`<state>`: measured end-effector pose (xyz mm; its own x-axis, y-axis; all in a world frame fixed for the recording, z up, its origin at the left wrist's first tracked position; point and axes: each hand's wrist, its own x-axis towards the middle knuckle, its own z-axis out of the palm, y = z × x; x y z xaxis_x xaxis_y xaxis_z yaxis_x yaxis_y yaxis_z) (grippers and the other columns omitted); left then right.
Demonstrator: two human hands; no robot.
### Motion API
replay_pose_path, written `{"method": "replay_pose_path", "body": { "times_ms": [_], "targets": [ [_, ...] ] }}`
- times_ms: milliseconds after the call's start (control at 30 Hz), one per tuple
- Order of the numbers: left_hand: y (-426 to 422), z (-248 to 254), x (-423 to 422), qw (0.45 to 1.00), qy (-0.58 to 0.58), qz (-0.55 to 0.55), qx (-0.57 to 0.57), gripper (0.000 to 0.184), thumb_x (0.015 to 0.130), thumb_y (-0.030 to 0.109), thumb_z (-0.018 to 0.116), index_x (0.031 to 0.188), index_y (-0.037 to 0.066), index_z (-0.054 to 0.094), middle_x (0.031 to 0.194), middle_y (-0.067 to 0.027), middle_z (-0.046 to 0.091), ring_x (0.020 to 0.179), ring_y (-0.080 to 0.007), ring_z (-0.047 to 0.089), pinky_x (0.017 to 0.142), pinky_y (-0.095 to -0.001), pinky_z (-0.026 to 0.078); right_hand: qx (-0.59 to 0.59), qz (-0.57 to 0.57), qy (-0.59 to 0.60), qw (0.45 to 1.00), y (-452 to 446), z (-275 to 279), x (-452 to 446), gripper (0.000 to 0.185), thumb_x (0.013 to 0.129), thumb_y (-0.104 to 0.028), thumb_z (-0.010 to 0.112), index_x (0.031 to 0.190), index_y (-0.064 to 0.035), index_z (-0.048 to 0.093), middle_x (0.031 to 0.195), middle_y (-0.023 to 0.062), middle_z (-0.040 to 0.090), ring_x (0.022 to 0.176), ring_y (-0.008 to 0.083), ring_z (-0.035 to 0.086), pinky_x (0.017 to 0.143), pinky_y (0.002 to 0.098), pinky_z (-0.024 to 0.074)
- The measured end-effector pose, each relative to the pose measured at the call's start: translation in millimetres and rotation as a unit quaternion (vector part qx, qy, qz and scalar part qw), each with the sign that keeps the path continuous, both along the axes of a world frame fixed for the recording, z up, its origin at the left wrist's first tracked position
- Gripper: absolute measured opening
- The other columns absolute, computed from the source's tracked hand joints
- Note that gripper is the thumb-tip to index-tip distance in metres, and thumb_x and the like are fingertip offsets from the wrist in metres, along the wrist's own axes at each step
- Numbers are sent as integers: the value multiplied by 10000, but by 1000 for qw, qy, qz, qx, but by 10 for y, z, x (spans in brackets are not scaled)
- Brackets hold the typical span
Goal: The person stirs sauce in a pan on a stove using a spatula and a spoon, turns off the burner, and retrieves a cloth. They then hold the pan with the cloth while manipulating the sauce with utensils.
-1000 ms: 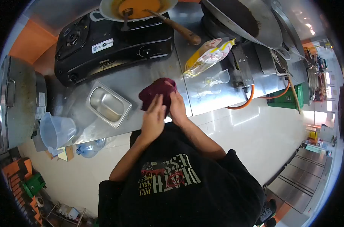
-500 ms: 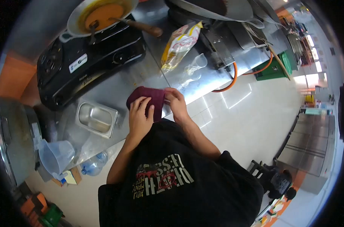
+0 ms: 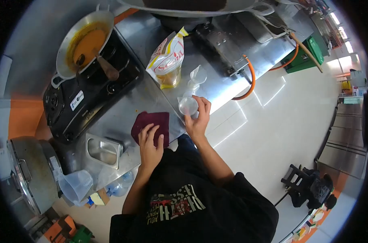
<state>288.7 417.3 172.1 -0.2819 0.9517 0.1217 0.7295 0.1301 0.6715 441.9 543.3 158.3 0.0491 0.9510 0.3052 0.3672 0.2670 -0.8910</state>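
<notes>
My left hand [image 3: 150, 145] lies on a folded maroon cloth [image 3: 157, 119] at the counter's front edge, its fingers stretched over it. To the right, my right hand [image 3: 199, 118] grips a small clear plastic cup [image 3: 185, 104] between thumb and fingers. Just beyond it is a second clear plastic cup [image 3: 198, 75]; I cannot tell whether the two are joined. Behind them stands a yellow and white plastic packet [image 3: 168, 60], with yellowish contents at its bottom.
At the left, a pan of orange sauce [image 3: 64, 50] with utensils sits on a black portable stove [image 3: 93, 97]. Nearer are a steel container [image 3: 104, 150] and a clear jug [image 3: 76, 185]. A burner [image 3: 220, 48] with an orange hose [image 3: 253, 81] and a large wok [image 3: 184, 13] are beyond.
My right hand has left the cloth, moved away from my body and taken hold of the clear cup. My left hand stays on the cloth. The camera view has shifted.
</notes>
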Motion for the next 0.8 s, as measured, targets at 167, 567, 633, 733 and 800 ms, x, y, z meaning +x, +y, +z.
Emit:
{"method": "replay_pose_path", "body": {
  "times_ms": [167, 567, 633, 733, 800],
  "targets": [
    [180, 419, 146, 995, -70, -18, 75, 429, 849, 102, 696, 1261, 26, 599, 1331, -177, 544, 1198, -370, 536, 1033, -442, 419, 86, 103, 36, 990, -164, 302, 70, 470, 726, -34, 777, 1164, 22, 617, 1131, 185, 627, 1012, 339, 589, 860, 386, 486],
    [-503, 820, 74, 962, -178, 48, 202, 343, 837, 78, 742, 1142, -37, 636, 1009, -172, 678, 863, -285, 680, 766, -328, 527, 14, 320, 101, 942, -813, 1069, -168, 362, 699, -108, 881, 987, 25, 704, 966, 126, 683, 862, 223, 636, 788, 326, 503],
    [-881, 940, 8, 940, -261, 79, 205, 345, 846, 83, 743, 1150, -42, 638, 1008, -163, 682, 870, -250, 677, 780, -329, 526, -55, 387, 150, 908, -1091, 1180, -346, 339, 733, -67, 860, 1023, 31, 714, 966, 103, 686, 880, 159, 637, 791, 281, 499],
    [-1662, 1021, -141, 898, -365, 112, 219, 367, 927, 114, 682, 1251, -41, 602, 1061, -125, 691, 901, -191, 667, 824, -325, 523, -123, 489, 191, 842, -1583, 1248, -687, 313, 750, -27, 834, 1036, 27, 719, 968, 98, 685, 875, 149, 635, 795, 269, 495],
    [-2221, 1104, -163, 816, -487, 132, 282, 401, 963, 138, 648, 1315, -35, 566, 1098, -119, 686, 921, -181, 660, 852, -327, 519, -177, 540, 235, 789, -2034, 1310, -938, 204, 814, 14, 771, 1012, 21, 722, 961, 92, 685, 870, 142, 629, 797, 267, 490]
  ]
}}
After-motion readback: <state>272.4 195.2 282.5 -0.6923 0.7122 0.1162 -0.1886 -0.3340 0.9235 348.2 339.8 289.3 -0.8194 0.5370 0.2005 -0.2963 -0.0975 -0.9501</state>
